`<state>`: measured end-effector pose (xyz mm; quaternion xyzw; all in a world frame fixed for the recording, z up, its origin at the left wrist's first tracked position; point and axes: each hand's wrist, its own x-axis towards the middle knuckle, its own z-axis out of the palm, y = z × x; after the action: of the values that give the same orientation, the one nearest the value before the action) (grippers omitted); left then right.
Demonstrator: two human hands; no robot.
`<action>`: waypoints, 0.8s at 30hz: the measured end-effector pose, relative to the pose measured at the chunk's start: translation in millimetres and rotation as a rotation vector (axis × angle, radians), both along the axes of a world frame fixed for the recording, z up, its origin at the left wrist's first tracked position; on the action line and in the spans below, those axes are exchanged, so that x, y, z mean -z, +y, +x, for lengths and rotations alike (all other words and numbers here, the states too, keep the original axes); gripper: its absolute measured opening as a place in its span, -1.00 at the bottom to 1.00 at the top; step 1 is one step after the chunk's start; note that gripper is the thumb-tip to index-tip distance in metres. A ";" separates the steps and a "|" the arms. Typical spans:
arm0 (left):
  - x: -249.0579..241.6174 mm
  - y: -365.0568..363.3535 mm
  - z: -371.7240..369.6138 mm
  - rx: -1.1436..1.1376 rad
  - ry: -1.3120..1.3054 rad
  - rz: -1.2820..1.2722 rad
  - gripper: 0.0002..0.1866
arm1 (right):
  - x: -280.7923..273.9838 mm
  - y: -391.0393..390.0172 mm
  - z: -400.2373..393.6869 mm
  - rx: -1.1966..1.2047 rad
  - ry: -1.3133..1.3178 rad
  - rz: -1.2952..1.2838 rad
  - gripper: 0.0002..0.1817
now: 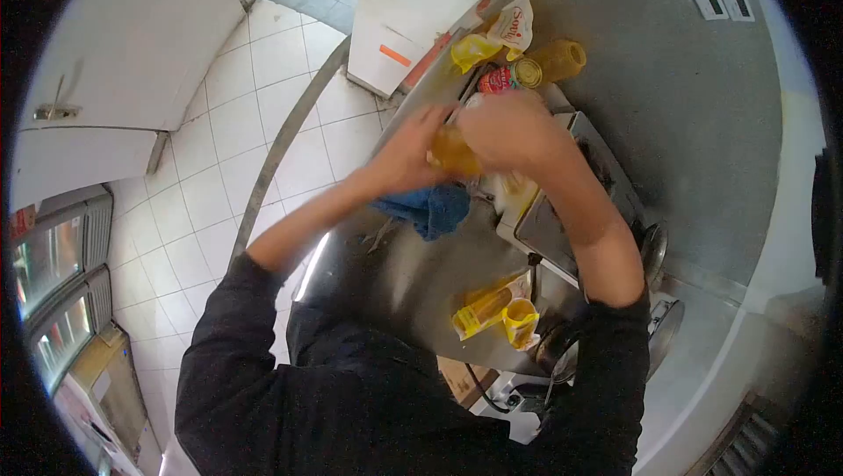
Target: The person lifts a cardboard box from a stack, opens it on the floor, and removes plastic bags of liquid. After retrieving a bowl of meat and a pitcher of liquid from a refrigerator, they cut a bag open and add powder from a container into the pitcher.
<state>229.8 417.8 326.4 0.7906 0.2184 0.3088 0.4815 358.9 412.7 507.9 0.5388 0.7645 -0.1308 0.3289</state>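
My left hand [411,149] is wrapped round a small jar with yellowish contents [454,153], held above the metal counter. Against the jar's side and top, my right hand [509,132] is closed, somewhat blurred; what its fingers grip is hidden. A blue cloth [428,211] lies on the counter just below the jar. Beyond my hands are a red-labelled can [499,81], an amber-coloured jar [562,61] lying on its side, and a white and yellow packet [512,26].
A steel appliance [562,230] stands right of my hands. Yellow packaging [490,307] lies nearer my body on the counter [395,274]. Pans [665,327] sit at the right. White floor tiles [211,169] and a door [97,54] are left.
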 end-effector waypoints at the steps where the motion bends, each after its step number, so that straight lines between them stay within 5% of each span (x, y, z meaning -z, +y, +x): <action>1: 17.0 17.4 12.5 0.003 -0.011 -0.040 -0.06 | 9.9 21.1 -6.4 -0.034 -0.027 0.038 -0.82; 6: 132.5 70.1 77.0 -0.142 -0.144 0.177 -0.23 | 111.1 80.0 8.4 0.091 -0.204 0.102 -0.81; 9: 152.6 77.8 87.0 -0.170 -0.077 -0.019 -0.24 | 111.7 37.6 13.6 -0.010 0.137 0.714 -0.80; 11: 187.7 84.5 107.0 -0.143 -0.296 -0.224 -0.21 | 86.8 5.5 0.8 0.124 0.421 0.732 -0.79; 15: 160.4 74.0 105.2 -0.278 -0.184 -0.003 -0.14 | 59.1 -89.8 -12.6 0.559 0.690 0.303 -0.70; 19: 158.6 79.4 114.2 -0.220 -0.306 0.037 -0.09 | 104.8 -187.9 -23.3 0.806 0.741 0.130 -0.61; 24: 138.7 75.1 104.2 -0.206 -0.114 0.116 0.09 | 164.3 -331.5 -41.6 1.346 0.603 -0.196 -0.46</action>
<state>334.0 492.8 187.7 0.7718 0.2525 0.4131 0.4121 317.4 81.2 343.5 0.7995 0.3109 -0.5139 0.0000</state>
